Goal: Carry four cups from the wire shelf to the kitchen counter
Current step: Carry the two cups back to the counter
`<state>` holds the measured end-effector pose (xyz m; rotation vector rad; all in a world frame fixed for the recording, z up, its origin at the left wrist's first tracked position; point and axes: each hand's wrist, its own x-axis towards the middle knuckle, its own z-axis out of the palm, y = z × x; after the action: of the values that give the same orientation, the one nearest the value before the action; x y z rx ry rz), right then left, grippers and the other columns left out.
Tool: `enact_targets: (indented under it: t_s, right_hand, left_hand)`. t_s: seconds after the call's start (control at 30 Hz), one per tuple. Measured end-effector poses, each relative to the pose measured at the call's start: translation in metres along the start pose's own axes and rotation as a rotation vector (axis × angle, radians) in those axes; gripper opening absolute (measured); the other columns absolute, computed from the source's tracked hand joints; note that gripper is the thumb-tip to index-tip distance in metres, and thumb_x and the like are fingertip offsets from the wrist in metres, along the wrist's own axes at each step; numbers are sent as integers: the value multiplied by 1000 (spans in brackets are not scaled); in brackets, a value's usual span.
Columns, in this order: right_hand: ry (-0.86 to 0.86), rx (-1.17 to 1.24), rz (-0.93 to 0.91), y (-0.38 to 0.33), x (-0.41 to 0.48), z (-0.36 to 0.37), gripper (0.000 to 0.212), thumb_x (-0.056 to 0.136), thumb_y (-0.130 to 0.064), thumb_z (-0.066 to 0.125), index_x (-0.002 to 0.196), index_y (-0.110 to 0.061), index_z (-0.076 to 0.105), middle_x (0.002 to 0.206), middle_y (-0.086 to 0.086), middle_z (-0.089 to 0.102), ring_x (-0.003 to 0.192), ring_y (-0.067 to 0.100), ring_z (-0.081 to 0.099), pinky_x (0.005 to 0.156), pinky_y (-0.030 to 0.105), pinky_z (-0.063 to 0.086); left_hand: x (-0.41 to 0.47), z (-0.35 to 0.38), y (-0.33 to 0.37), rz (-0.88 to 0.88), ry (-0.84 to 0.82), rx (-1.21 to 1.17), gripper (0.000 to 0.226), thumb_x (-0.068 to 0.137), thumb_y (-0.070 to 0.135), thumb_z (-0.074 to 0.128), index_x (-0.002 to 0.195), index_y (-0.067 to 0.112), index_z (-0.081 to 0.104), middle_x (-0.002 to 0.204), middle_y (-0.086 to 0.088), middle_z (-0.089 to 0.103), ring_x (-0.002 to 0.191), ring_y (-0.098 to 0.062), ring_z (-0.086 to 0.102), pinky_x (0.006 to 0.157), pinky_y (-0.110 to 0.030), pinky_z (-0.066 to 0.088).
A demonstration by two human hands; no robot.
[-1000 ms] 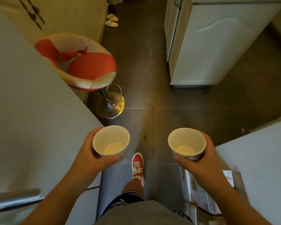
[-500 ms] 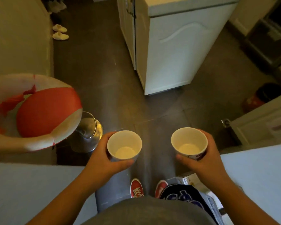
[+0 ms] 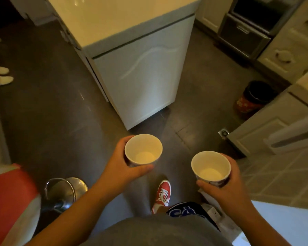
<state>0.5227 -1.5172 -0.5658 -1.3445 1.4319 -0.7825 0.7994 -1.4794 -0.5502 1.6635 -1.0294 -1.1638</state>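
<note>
I hold two white paper cups upright, both empty inside. My left hand (image 3: 120, 167) wraps the left cup (image 3: 143, 150) at centre frame. My right hand (image 3: 224, 189) grips the right cup (image 3: 211, 166), a little lower and to the right. Both cups hang over the dark floor. Straight ahead stands a white cabinet with a pale counter top (image 3: 114, 20), beyond the cups. The wire shelf is not in view.
A red and white bar stool (image 3: 9, 201) with a chrome base (image 3: 64, 192) stands at lower left. A dark bin (image 3: 252, 98) sits by cabinets (image 3: 267, 128) on the right. White slippers (image 3: 0, 75) lie at far left. My red shoe (image 3: 163, 194) steps on the floor.
I have walked and turned right: the white cabinet is nearer and more central, the stool has slid to the lower left, and the right-hand cabinets and bin have come into view. Both cups stay held.
</note>
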Motion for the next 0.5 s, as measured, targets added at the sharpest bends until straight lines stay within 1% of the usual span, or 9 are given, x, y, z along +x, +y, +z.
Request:
enact_targets:
  t_s: [0.03, 0.07, 0.1, 0.17, 0.23, 0.3, 0.4, 0.43, 0.5]
  right_hand:
    - [-18, -19, -4, -5, 16, 0, 89, 57, -27, 89, 128, -12, 36, 119, 2, 52, 99, 5, 60, 99, 43, 52]
    - [-38, -29, -10, -8, 32, -1, 90, 56, -21, 89, 130, -18, 37, 121, -2, 52, 104, 8, 57, 99, 44, 51]
    - [-44, -34, -17, -11, 49, -2, 90, 56, -16, 89, 129, -25, 38, 121, -7, 53, 106, 9, 56, 97, 42, 51]
    - [-36, -30, -35, -17, 80, -1, 88, 54, -23, 89, 125, -36, 39, 118, -21, 51, 106, 4, 55, 91, 29, 49]
    - [-18, -29, -26, -24, 113, 4, 85, 49, -36, 86, 120, -43, 41, 116, -29, 49, 103, -5, 54, 84, 16, 46]
    - [-6, -33, -21, -28, 147, 10, 87, 49, -37, 88, 121, -43, 40, 116, -25, 50, 102, -6, 53, 83, 13, 42]
    - [23, -66, -27, -36, 197, 17, 95, 56, -23, 92, 135, -28, 39, 124, -15, 49, 109, 2, 49, 93, 23, 43]
    - [33, -67, -30, -40, 214, 18, 95, 57, -22, 92, 136, -26, 39, 124, -16, 49, 110, 1, 49, 94, 24, 42]
    - [45, -57, -46, -46, 249, 21, 93, 55, -26, 92, 132, -32, 39, 118, -27, 49, 105, -11, 52, 89, 14, 42]
  left_hand:
    - [16, -1, 6, 5, -9, 1, 78, 53, 39, 83, 120, 43, 44, 116, 27, 54, 107, 6, 57, 70, -10, 54]
    - [31, -2, 11, 8, -16, -3, 79, 53, 38, 84, 121, 44, 44, 113, 31, 56, 106, 10, 56, 70, -8, 53]
    - [44, -4, 15, 5, -18, -9, 78, 54, 38, 84, 120, 45, 44, 108, 37, 56, 104, 12, 56, 69, -7, 52]
    - [68, -8, 22, -4, -10, -5, 77, 53, 39, 84, 119, 46, 44, 102, 43, 56, 102, 13, 56, 68, -5, 51]
    - [92, -12, 28, -2, -7, 18, 76, 54, 37, 84, 118, 47, 44, 105, 39, 57, 103, 11, 56, 69, -6, 51]
    - [119, -15, 35, -9, -15, 42, 76, 55, 34, 84, 119, 45, 44, 112, 29, 56, 103, 10, 57, 69, -8, 53]
    - [166, -19, 44, -23, -18, 76, 73, 54, 36, 82, 117, 45, 44, 115, 26, 53, 102, 3, 60, 67, -12, 54]
    - [184, -20, 47, -20, -23, 90, 74, 55, 36, 82, 117, 46, 43, 116, 26, 53, 102, 0, 60, 69, -13, 53]
    - [224, -21, 52, -12, -51, 93, 76, 55, 35, 83, 119, 45, 43, 118, 23, 54, 104, -1, 60, 72, -14, 53]
